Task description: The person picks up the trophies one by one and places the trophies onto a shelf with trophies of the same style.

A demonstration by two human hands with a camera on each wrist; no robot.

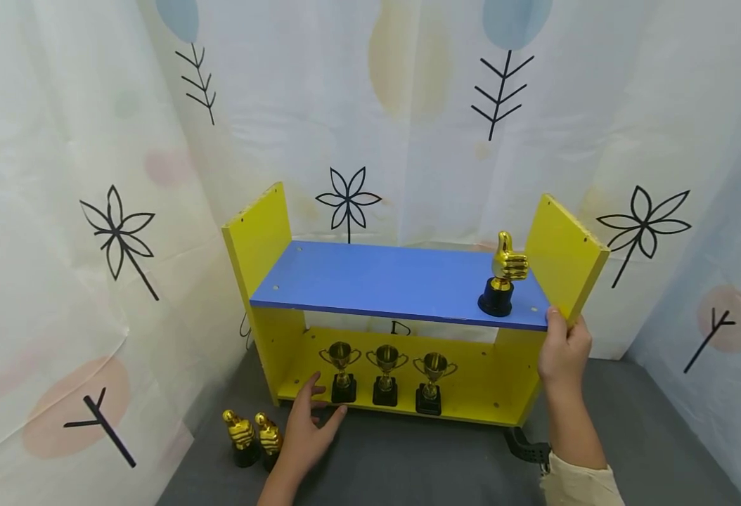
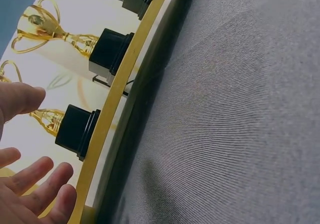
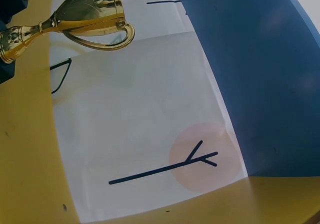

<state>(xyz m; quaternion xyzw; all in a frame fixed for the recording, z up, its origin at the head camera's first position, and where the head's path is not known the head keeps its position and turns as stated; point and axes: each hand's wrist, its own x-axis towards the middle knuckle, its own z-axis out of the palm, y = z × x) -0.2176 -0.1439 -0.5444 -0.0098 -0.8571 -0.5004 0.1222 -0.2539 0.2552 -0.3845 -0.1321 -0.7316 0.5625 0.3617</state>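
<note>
A yellow shelf unit (image 1: 252,232) with a blue middle board (image 1: 370,277) stands on a grey cloth. At its right front edge my right hand (image 1: 563,351) grips the side panel, thumb by the blue board; that hand is outside the right wrist view. My left hand (image 1: 310,429), fingers spread and holding nothing, is beside the leftmost gold trophy cup (image 1: 343,383). Two more trophy cups, a middle one (image 1: 386,372) and a right one (image 1: 430,383), stand upright along the lower board. A gold thumbs-up trophy (image 1: 500,274) stands on the blue board's right end.
Two thumbs-up trophies, one further left (image 1: 241,436) and one partly behind my left forearm (image 1: 270,439), stand on the grey cloth (image 1: 421,464). A black strap (image 1: 525,448) lies by the right wrist. Patterned curtains (image 1: 408,140) enclose the back and sides.
</note>
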